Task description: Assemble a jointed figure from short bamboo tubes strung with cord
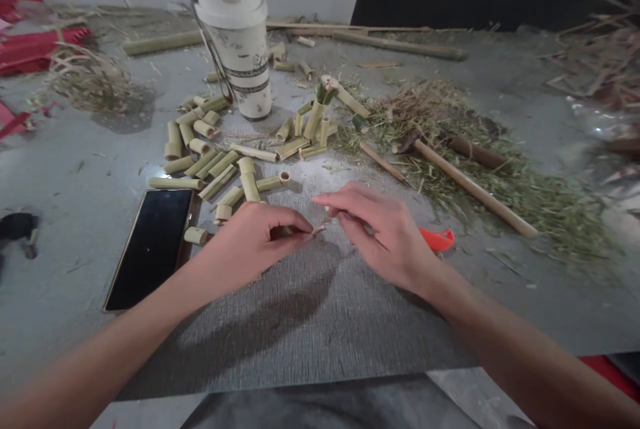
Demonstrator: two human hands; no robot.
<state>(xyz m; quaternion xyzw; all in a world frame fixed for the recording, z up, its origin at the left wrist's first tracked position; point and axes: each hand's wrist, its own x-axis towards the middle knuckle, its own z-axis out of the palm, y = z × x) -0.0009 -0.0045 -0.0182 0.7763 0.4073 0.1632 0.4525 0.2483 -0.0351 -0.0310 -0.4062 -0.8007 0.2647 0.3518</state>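
My left hand (pixel 260 236) is closed in a pinch on a small pale bamboo piece (pixel 319 230) at its fingertips, just above the grey table (pixel 325 322). My right hand (pixel 380 229) is closed round a tool with an orange handle (pixel 437 240) that sticks out behind the palm; its fingertips meet the same bamboo piece. Several short cut bamboo tubes (pixel 220 162) lie just beyond my left hand.
A black phone (pixel 150 246) lies left of my left hand. A white lidded cup (pixel 240 36) stands at the back. Bamboo shavings (pixel 475 162) and long sticks (pixel 470 186) cover the right side. Red items (pixel 30 42) sit far left.
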